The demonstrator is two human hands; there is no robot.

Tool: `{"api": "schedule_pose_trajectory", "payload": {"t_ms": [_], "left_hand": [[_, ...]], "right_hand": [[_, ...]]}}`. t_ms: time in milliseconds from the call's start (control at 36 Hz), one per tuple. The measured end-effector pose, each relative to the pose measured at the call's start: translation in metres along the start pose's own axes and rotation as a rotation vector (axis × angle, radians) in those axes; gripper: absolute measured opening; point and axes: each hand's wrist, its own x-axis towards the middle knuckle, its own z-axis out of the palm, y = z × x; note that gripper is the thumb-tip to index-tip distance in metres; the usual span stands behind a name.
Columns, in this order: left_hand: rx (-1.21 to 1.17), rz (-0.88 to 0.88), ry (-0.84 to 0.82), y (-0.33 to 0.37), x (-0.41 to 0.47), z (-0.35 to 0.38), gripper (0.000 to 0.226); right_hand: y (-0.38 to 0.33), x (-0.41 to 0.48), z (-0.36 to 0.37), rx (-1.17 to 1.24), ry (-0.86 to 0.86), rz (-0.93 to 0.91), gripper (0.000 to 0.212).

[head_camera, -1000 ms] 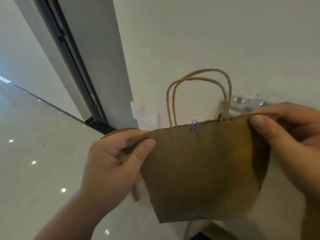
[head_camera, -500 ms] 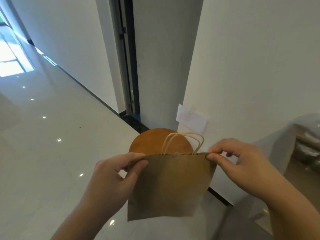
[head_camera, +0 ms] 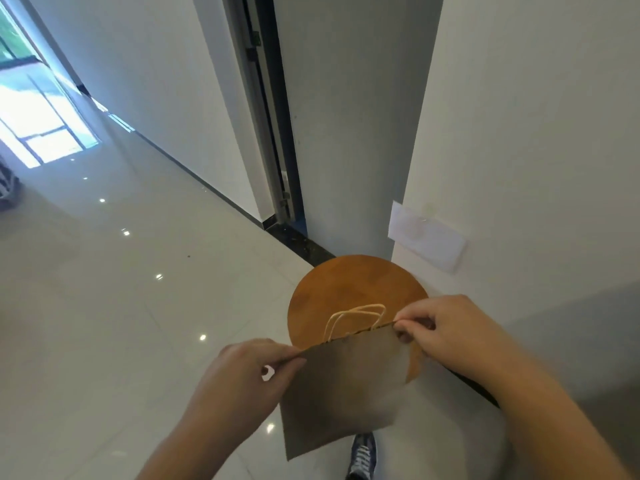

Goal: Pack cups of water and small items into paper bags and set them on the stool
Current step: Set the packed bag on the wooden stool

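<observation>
Bag (head_camera: 343, 386) hangs over the near edge of the stool (head_camera: 346, 289), its 2 top corners pinched by left hand (head_camera: 242, 379) and right hand (head_camera: 446, 330). Keep it upright, lower it mid-stool, then release.

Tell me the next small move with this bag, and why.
Probably carry the paper bag a little forward and lower it onto the round wooden stool. The left hand and right hand pinch its top corners, and it hangs at the seat's near edge, not resting on it.
</observation>
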Motion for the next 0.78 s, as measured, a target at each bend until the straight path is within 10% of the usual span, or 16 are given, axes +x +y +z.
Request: {"api": "schedule_pose_trajectory", "payload": {"t_ms": [778], "left_hand": [[0.221,-0.114,-0.288,-0.055,0.340,0.103,0.015]], "right_hand": [[0.132,0.368,0.036,-0.206,-0.111,0.079,0.020]]}}
